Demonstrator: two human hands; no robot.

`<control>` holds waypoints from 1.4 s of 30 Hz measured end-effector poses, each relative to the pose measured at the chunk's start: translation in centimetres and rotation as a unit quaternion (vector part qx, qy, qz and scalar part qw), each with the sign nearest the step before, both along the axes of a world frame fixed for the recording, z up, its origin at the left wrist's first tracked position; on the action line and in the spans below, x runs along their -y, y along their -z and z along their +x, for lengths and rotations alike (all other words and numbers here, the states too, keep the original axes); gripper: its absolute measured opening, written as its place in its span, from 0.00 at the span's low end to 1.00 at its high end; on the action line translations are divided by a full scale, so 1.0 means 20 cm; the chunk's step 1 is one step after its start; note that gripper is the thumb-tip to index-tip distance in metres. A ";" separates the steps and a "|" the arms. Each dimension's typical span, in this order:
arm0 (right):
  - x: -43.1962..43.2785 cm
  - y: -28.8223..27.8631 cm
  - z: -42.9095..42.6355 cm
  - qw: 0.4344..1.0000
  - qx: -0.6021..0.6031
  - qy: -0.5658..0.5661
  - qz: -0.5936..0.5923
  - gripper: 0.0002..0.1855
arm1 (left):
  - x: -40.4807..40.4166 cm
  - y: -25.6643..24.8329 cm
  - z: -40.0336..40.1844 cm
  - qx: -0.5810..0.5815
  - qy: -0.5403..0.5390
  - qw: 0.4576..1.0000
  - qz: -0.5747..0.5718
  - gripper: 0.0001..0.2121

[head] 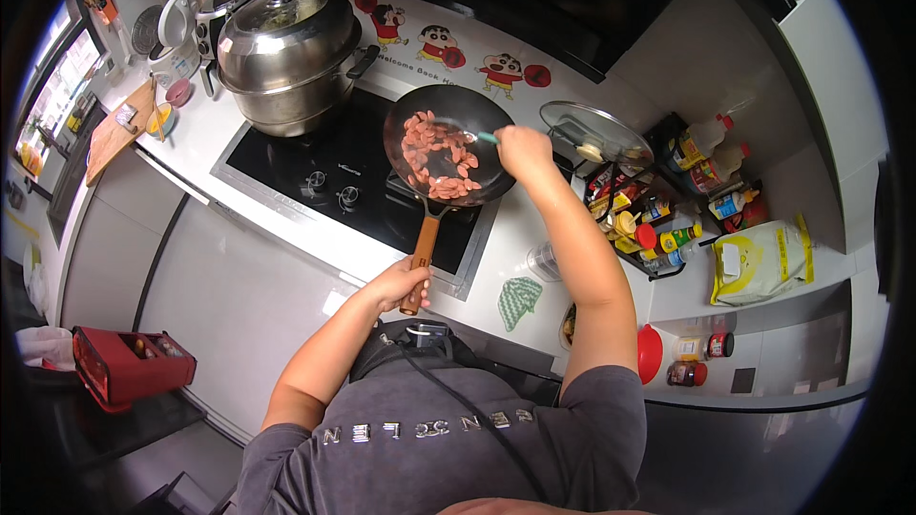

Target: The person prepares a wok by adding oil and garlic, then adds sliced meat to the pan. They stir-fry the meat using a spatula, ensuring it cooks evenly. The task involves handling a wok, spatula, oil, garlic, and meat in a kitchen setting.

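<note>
My left hand (402, 284) is wrapped around the wooden handle (425, 247) of a dark frying pan (458, 104), which sits over the right side of a black glass cooktop (286, 157). Sliced pink sausage (429, 143) is spread in a loose ring across the pan's base. At the pan's right rim, my right hand (524, 152) grips a utensil with a teal handle (488, 137); its far end reaches in among the slices and is hard to make out.
Left of the pan stands a large lidded steel steamer pot (290, 50). A glass lid (597, 130) leans by a rack of condiment bottles (644, 229) at right. A green patterned cloth (519, 302) lies on the counter. Far left are a cutting board (118, 132) and a bowl with yellow contents (160, 120).
</note>
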State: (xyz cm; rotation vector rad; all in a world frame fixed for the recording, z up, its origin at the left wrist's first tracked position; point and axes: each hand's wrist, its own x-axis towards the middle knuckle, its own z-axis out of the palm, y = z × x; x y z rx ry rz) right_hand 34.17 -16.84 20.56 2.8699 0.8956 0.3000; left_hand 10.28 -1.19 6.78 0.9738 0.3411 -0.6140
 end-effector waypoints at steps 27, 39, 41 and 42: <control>0.11 -0.04 -0.22 0.998 -0.035 -0.043 -0.037 0.11 | 0.01 -0.01 0.00 -0.003 0.001 1.000 0.004 0.17; 0.12 0.01 -0.29 0.993 -0.029 -0.057 -0.102 0.11 | 0.01 0.00 0.00 0.000 0.000 1.000 0.004 0.16; 0.19 -0.15 -0.30 0.995 -0.056 -0.038 -0.068 0.10 | 0.01 0.00 -0.01 -0.002 -0.002 1.000 0.001 0.16; 0.24 -0.16 -0.25 0.998 -0.053 -0.017 -0.040 0.09 | 0.01 -0.01 -0.01 0.000 -0.004 1.000 -0.002 0.15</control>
